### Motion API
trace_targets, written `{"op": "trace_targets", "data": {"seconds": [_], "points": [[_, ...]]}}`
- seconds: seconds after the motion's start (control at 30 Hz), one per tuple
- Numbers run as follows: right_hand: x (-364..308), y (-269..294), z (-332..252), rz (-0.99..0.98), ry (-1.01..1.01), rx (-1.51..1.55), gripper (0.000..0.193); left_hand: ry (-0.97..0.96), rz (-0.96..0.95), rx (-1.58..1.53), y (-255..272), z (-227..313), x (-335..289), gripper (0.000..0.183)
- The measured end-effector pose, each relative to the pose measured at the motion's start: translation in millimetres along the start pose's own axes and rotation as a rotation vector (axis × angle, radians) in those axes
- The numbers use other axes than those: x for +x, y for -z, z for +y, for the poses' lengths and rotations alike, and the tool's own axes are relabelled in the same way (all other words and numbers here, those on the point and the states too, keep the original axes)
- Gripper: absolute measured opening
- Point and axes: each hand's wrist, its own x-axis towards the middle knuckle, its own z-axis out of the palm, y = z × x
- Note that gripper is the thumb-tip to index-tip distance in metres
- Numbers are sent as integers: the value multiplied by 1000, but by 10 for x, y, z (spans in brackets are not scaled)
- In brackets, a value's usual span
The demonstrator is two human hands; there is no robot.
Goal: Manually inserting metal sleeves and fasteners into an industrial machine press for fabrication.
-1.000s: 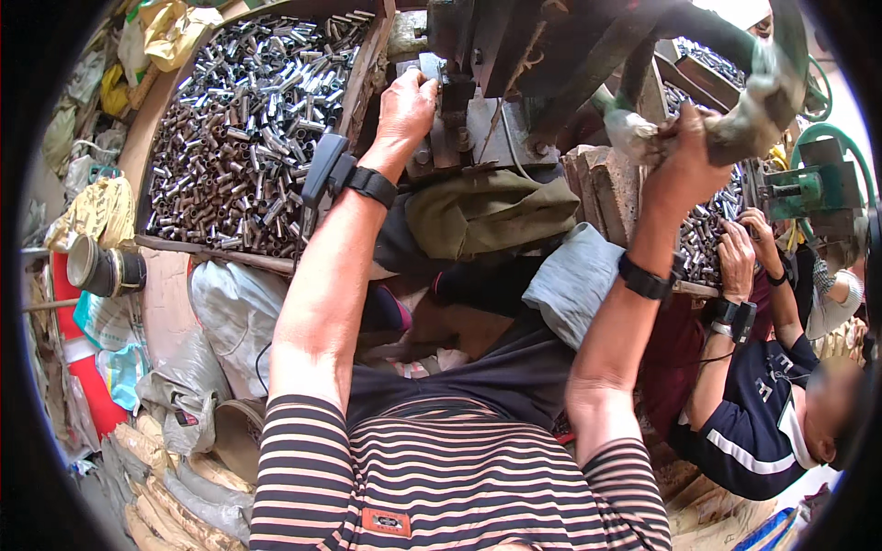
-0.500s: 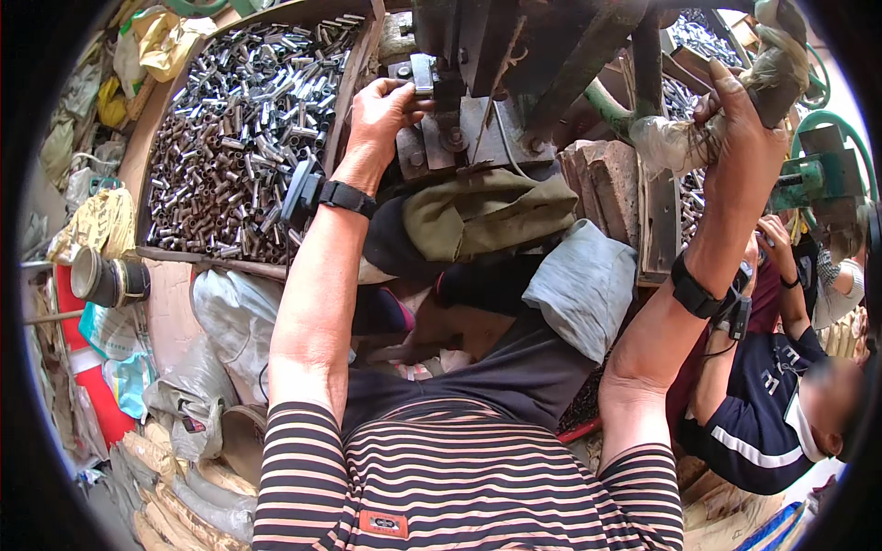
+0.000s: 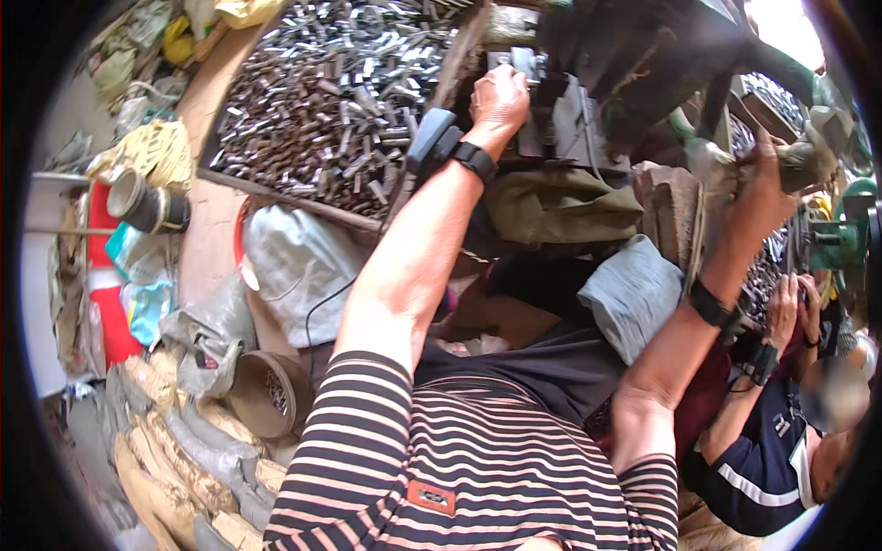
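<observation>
My left hand (image 3: 501,96) is closed, its fingertips at a small shiny metal piece (image 3: 524,62) on the press's work spot; the fingers partly hide the contact. My right hand (image 3: 761,188), blurred, grips a lever (image 3: 813,151) wrapped in cloth or plastic, one finger sticking up. Dark steel of the press (image 3: 643,64) stands between my hands. Left of my left hand, a wooden tray (image 3: 299,200) holds a heap of small metal tubes (image 3: 331,101), some shiny, some brown.
An olive cloth (image 3: 560,207) hangs below the press, beside bricks (image 3: 663,202). A pale blue cloth (image 3: 634,294) covers my knee. At the right, a co-worker (image 3: 763,459) reaches toward a green machine (image 3: 841,230). A bucket (image 3: 266,395) and sacks (image 3: 207,344) stand at the left.
The whole view has shifted, so the tray and press appear farther right. My right hand and the lever have come slightly lower in the picture. My left hand stays at the small metal piece.
</observation>
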Motion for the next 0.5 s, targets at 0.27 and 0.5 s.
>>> {"op": "trace_targets", "data": {"seconds": [0.27,0.5], "points": [[-176,115,-208,-83,184,-109,20,-176,-147,-19,1224,-66,-453,34],[-786,363,63,171,253,-234,22,-208,158,275,2510,-1010,-799,13]]}}
